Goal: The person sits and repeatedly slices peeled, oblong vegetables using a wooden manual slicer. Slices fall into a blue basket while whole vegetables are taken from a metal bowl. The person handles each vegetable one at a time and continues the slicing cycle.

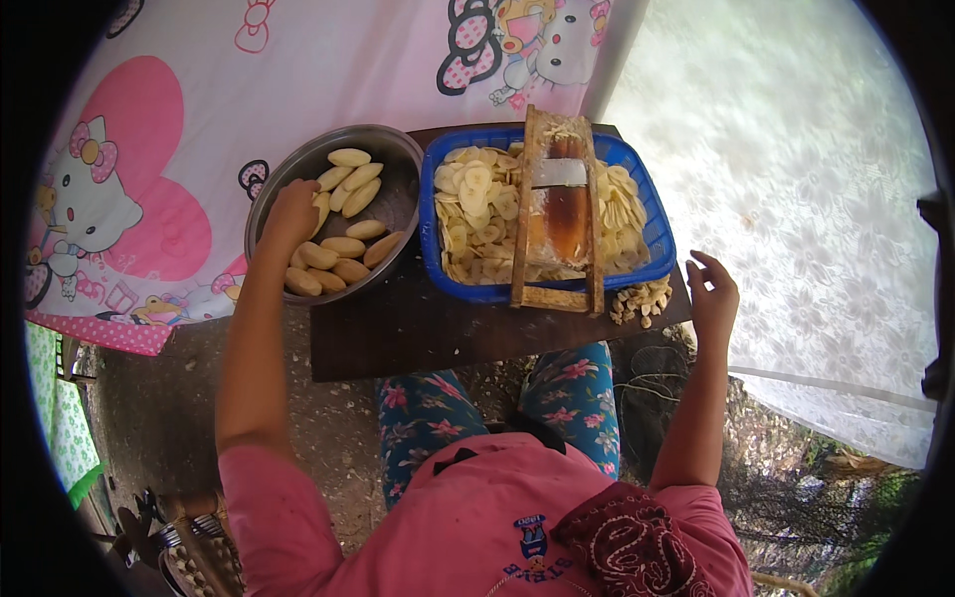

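Note:
My left hand (294, 211) reaches into a round metal basin (410, 149) at the left, its fingers curled round a peeled banana (321, 211); the fingertips are partly hidden. Several other peeled bananas (360, 197) lie in the same basin. To the right, a blue plastic basket (477, 293) holds a heap of thin banana slices (468, 214). A wooden slicer (565, 214) with a metal blade plate lies across the basket's rim. Beyond the basket's right side, my right hand (712, 289) hangs in the air with nothing in it, fingers loosely bent and apart.
Basin and basket rest on a low dark wooden table (398, 343) before my knees. Small pale banana end pieces (642, 301) are piled at the basket's near right corner. A pink printed cloth (209, 90) hangs behind, and a white lace curtain (796, 199) hangs at the right.

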